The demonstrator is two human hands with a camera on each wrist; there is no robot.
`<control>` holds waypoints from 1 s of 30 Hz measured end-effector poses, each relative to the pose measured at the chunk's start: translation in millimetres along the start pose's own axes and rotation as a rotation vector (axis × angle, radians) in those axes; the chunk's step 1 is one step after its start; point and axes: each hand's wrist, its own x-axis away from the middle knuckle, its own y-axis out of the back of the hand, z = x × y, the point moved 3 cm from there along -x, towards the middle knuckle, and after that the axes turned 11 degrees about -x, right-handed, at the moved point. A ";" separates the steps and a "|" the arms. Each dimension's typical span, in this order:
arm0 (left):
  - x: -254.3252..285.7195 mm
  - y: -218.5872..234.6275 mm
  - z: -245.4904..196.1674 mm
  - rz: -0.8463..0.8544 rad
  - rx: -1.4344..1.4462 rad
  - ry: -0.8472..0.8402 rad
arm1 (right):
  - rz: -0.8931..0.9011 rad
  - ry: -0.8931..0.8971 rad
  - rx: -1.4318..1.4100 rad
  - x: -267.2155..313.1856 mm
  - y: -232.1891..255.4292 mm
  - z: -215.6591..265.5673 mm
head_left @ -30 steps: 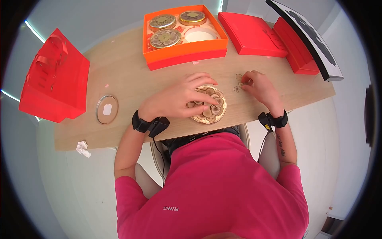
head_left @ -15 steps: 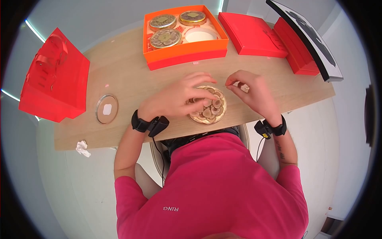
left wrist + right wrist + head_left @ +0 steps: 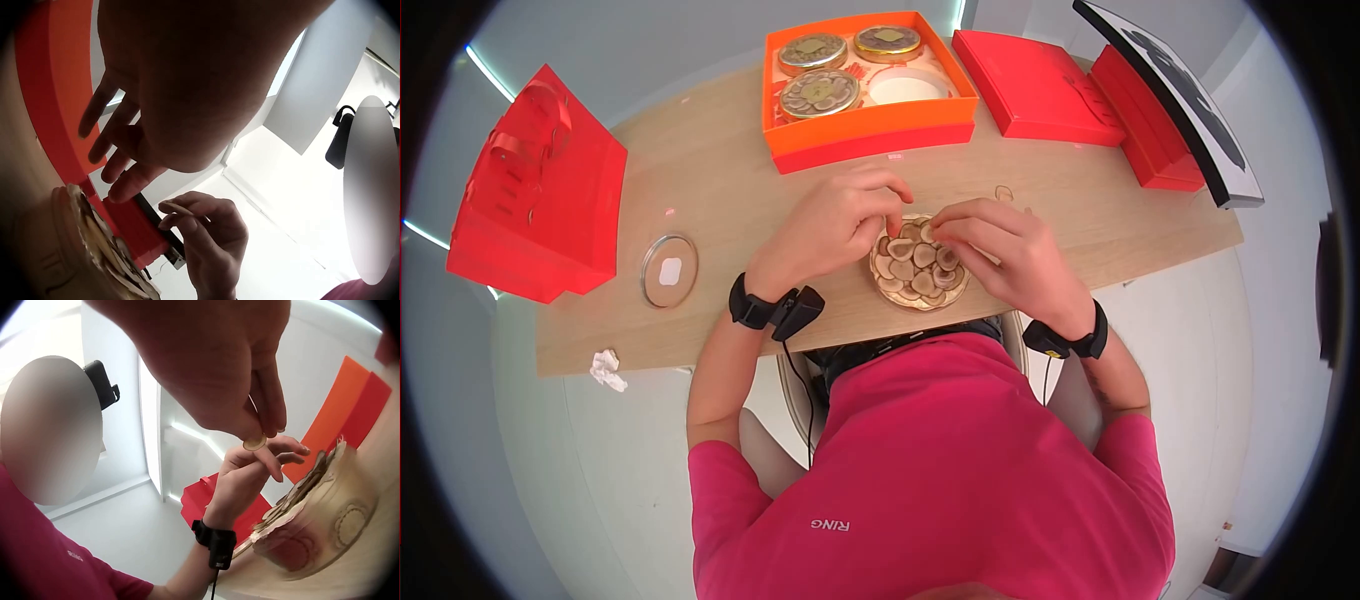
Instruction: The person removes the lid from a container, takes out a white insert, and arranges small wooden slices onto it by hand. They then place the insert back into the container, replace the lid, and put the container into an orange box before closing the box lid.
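Note:
A round tin [image 3: 921, 262] filled with overlapping brown-edged slices stands near the table's front edge; the right wrist view shows its patterned side wall [image 3: 312, 540]. My right hand [image 3: 1010, 255] is over the tin's right side and pinches one thin slice [image 3: 254, 444] between thumb and fingertips, the slice [image 3: 177, 207] also showing in the left wrist view. My left hand [image 3: 830, 225] hovers at the tin's upper left with loosely bent, spread fingers and nothing in them. Another slice [image 3: 1003, 193] lies on the table behind my right hand.
An orange-red box [image 3: 870, 135] with three closed tins and one vacant round recess stands at the back. Red boxes [image 3: 1040, 90] and a framed panel [image 3: 1180, 100] are at the right. At the left are a red bag [image 3: 550, 200], a clear round lid [image 3: 669, 271] and crumpled tissue [image 3: 608, 370].
My right hand has picked up a slice from the table and moved left over the tin. My left hand has lifted off the slices and drawn back to the upper left.

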 end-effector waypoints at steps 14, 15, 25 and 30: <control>1.1 -3.5 3.5 0.023 0.013 -0.008 | 0.152 0.104 -0.022 6.5 -6.8 1.5; 0.9 -3.6 3.3 0.020 0.013 -0.016 | 0.154 0.097 -0.018 6.3 -6.1 2.2; 2.4 -6.2 -3.4 0.080 0.099 -0.106 | 0.007 -0.175 0.132 9.5 45.0 -21.3; 1.3 -10.8 -4.9 0.135 0.139 -0.276 | 0.012 -0.518 0.307 30.8 72.0 -58.9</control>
